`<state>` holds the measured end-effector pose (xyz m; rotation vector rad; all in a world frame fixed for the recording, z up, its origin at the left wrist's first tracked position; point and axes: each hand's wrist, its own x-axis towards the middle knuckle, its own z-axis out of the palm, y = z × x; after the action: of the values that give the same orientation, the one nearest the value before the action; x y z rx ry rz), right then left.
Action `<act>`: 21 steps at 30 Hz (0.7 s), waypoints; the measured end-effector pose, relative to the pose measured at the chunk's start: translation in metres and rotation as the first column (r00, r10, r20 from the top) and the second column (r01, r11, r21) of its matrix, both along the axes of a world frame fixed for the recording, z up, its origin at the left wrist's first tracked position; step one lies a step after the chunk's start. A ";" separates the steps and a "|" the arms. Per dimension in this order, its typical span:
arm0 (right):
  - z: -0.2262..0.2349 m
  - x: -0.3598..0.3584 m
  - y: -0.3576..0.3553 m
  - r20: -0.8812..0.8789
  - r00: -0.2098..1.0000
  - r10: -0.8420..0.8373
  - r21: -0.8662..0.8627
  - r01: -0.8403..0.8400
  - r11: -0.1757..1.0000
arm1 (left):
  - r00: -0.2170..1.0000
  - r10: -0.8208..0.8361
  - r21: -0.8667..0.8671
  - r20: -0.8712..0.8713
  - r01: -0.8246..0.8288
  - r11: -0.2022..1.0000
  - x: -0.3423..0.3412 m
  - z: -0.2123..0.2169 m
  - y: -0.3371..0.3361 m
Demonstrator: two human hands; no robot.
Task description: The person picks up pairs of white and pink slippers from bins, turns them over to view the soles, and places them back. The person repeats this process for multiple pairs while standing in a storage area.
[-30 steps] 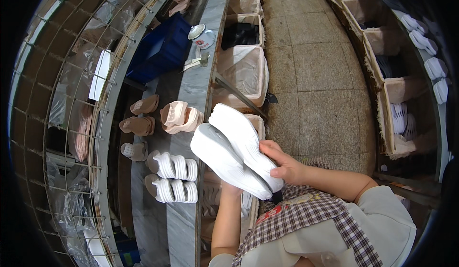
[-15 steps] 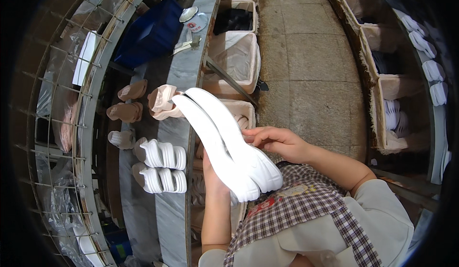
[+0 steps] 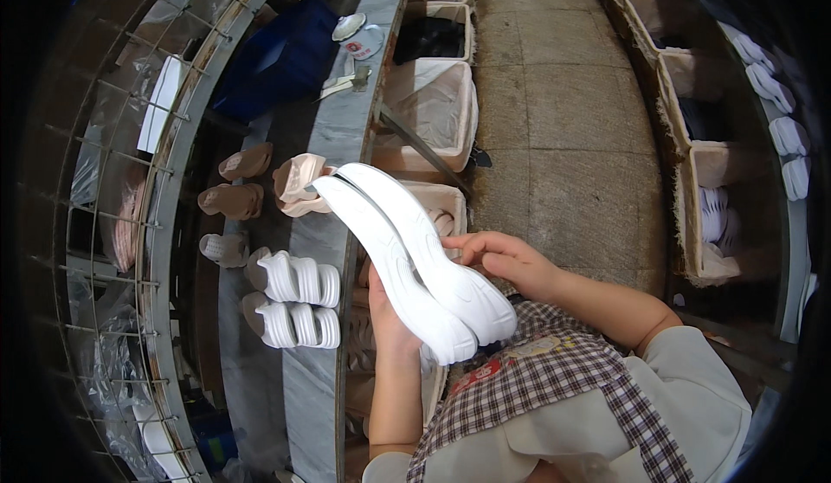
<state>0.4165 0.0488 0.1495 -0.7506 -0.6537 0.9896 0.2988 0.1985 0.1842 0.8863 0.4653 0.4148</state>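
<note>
At the far left, a wire mesh guard (image 3: pixel 112 223) is curving along the scene, with plastic-wrapped goods showing behind it. Just right of it, 2 brown shoe pieces (image 3: pixel 232 199) are lying on a dark belt, and nearer, 2 white ribbed sandals (image 3: pixel 290 301) are sitting side by side where the belt meets the grey counter (image 3: pixel 325 171). A pale pink shoe piece (image 3: pixel 299 184) is resting on the counter further off, and a blue bag (image 3: pixel 277 59) is lying at the far end.

The left hand (image 3: pixel 389 314) is reaching up from below, its grip closing around the underside of 2 white soles (image 3: pixel 407 262); the fingers are hidden behind them, so how tightly they are curling cannot be told. The soles are being held together in the air, over the counter's right edge, slanting from far left to near right just above the checked apron (image 3: pixel 537 379).

The right hand (image 3: pixel 502 262) is touching the right edge of the soles, fingers bent and pressing against the upper one.

Further right, a lined box (image 3: pixel 433 102) is standing under the counter edge, then the stone floor (image 3: pixel 571 111), and at the far right, bins (image 3: pixel 718 215) are holding more white pieces.
</note>
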 end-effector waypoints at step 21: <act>0.005 0.018 0.002 -0.669 0.740 0.070 0.183 0.072 0.981 | 0.727 -0.087 -0.413 0.681 0.479 0.774 -0.013 -0.014 0.031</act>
<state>0.4348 0.0505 0.1540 -0.1703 -0.1014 1.0878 0.2855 0.2297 0.1706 0.1783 -0.1994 0.2239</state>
